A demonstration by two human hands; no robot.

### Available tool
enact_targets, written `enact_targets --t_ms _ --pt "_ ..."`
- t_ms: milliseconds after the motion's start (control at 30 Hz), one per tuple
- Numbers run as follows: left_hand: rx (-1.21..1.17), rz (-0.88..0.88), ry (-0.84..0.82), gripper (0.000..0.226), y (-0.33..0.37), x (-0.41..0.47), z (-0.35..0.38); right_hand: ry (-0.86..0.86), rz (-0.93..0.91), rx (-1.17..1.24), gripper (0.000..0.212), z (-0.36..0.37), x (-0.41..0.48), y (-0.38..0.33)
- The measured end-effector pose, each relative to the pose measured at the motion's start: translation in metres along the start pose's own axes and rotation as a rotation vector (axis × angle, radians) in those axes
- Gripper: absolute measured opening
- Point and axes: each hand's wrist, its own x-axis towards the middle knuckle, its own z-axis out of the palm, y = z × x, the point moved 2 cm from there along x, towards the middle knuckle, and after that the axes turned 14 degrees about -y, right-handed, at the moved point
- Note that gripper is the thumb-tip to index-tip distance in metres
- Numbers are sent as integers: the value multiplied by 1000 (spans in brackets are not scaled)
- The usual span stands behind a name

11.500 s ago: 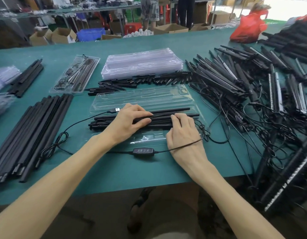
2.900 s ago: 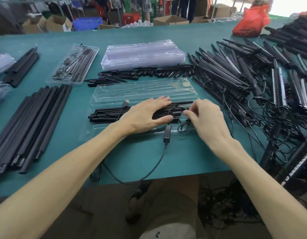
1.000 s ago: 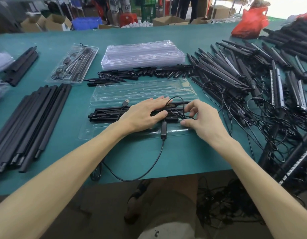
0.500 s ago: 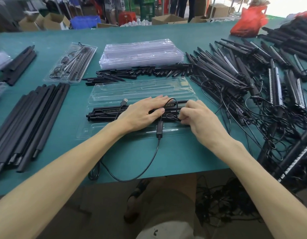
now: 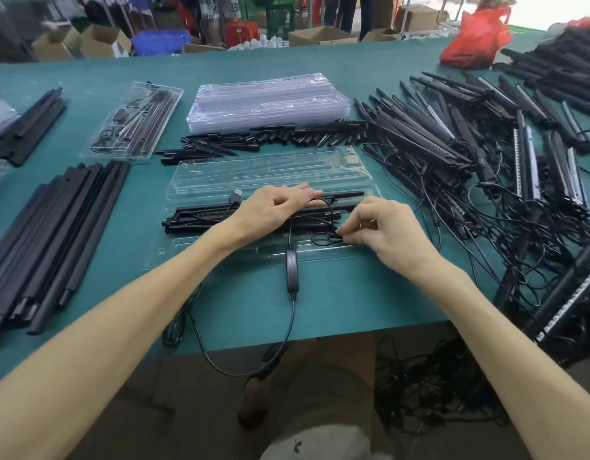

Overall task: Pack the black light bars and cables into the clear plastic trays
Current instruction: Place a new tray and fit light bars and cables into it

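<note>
i am looking down through the head camera at a green table (image 5: 353, 293). straight ahead lies an open clear plastic tray (image 5: 253, 171), and a bundle of black light bars (image 5: 200, 217) lies lengthwise in its near half. the left hand (image 5: 273, 207) rests flat on the bars, fingers straight, gripping nothing. the right hand (image 5: 386, 230) is curled, thumb and forefinger pinching a small coiled loop of the black cable (image 5: 292, 313) over the tray's near right part; whether that loop sits in a pocket of the tray i cannot tell through the clear plastic. from beneath the left hand the cable runs toward me through an inline controller (image 5: 292, 270) lying across the tray's near edge, then sags over the table edge. a usb plug (image 5: 236, 195) sticks up just beside the left hand. behind the tray sit a stack of empty trays (image 5: 270, 104) and, to its left, a packed tray (image 5: 134, 127). a tangled pile of loose bars (image 5: 452, 134) fills the right side; long black rods (image 5: 54, 227) lie on the left.
</note>
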Motion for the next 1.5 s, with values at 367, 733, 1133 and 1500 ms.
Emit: enact_targets --t_ms 367,733,1133,1500 --pt "198 -103 27 46 7 -3 3 -141 26 -385 61 -6 10 -21" --pt "191 -129 40 46 5 -3 2 -123 11 -389 23 -3 10 -7" --pt "200 -121 47 46 1 0 3 14 33 -361 8 5 8 1" --pt "549 -128 56 58 35 10 21 -3 82 -295 23 6 13 0"
